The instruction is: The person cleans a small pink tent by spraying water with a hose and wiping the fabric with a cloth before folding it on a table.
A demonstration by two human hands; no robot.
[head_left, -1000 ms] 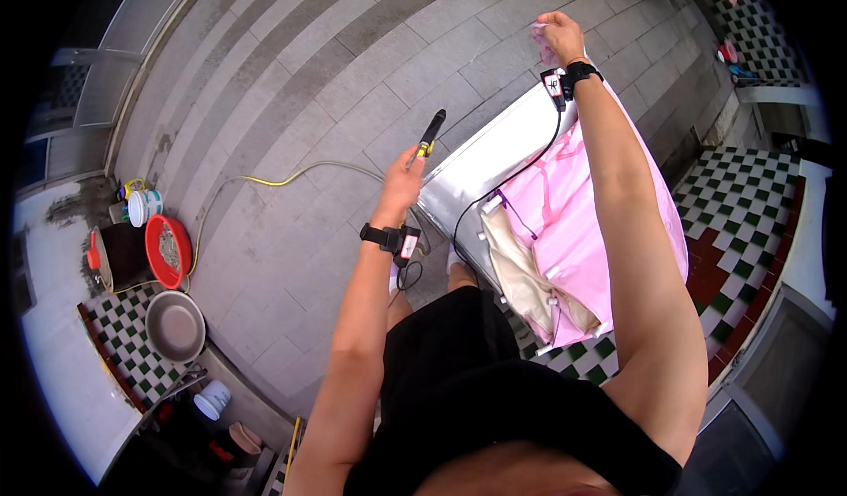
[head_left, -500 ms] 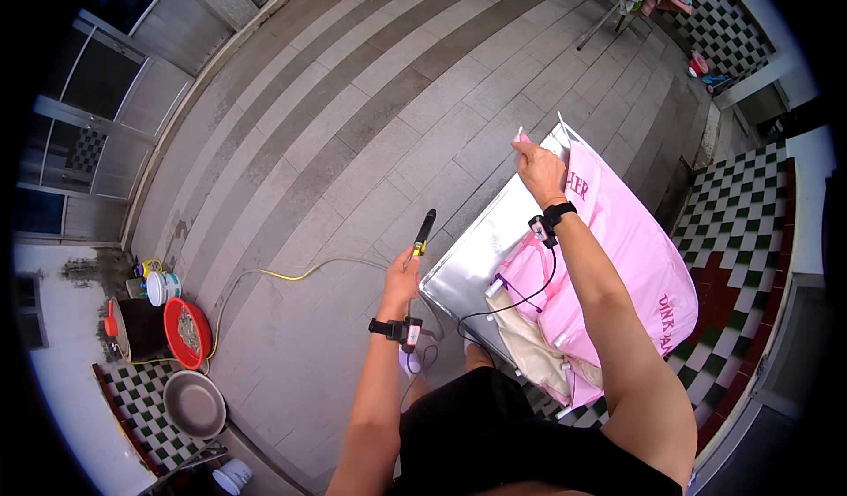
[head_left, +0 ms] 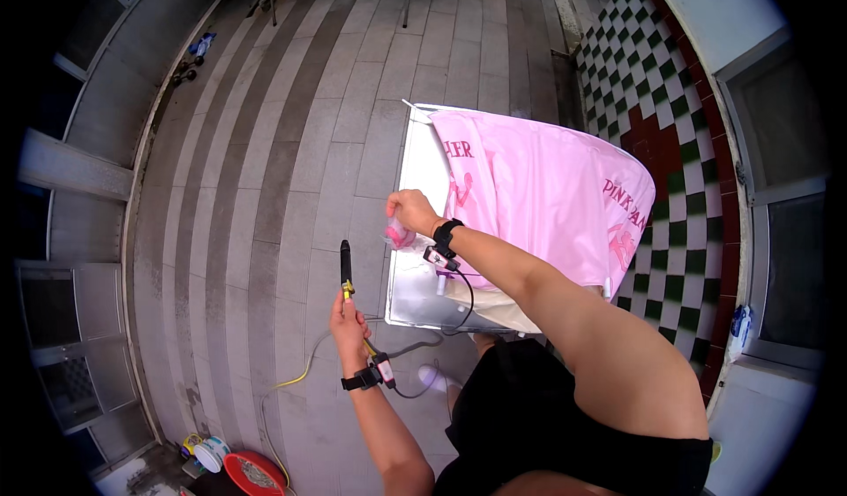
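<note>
My left hand (head_left: pixel 349 324) is wrapped round a hose spray nozzle (head_left: pixel 346 262), long and black with a yellow part near my fingers. The nozzle points away from me, left of a silvery flat panel (head_left: pixel 415 289). My right hand (head_left: pixel 412 210) grips a small, soft-looking pink bundle (head_left: pixel 401 234), perhaps a cloth, above the panel's left part. Pink fabric with printed lettering (head_left: pixel 529 187) lies over much of the panel, with a cream piece (head_left: pixel 494 304) showing under its near edge. White rod ends (head_left: pixel 441 284) stick out there. How far the panel extends under the fabric is hidden.
A grey and yellow hose (head_left: pixel 304 368) trails over the paved floor. At the lower left stand a red basin (head_left: pixel 254 474) and a white bucket (head_left: pixel 212 454). A green-and-white checked wall (head_left: pixel 679 231) runs along the right. Table legs (head_left: pixel 408 2) stand at the far end.
My view has turned right, so the panel and fabric sit further left. My right hand has come nearer to me over the panel with the pink bundle. The nozzle stays in my left hand.
</note>
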